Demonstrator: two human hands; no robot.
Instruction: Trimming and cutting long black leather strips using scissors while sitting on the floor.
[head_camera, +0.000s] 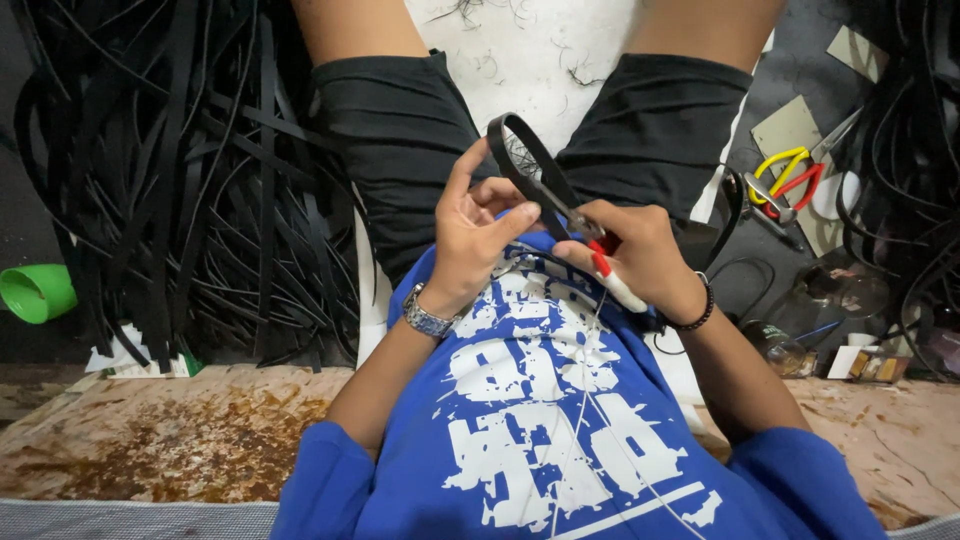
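Head view: above the lap, the left hand (480, 225) pinches a looped black strap (530, 165) while the right hand (635, 255) grips a red-and-white tool (612, 280) against it, so a slip could, I reckon, jab the pinching thumb or free the loop.

Open white floor (520, 50) between the knees, strewn only with thin black shavings; room there to reach forward. Blocked on the left by a dense heap of black strips (190, 170), with a green cup (35, 292) at its outer edge. Crowded on the right by scissors with yellow and red handles (790, 180), cardboard pieces (790, 125), tangled black cords (905, 150) and small boxes (865, 363). Near the body, bare rust-stained board (170, 440) on the left.
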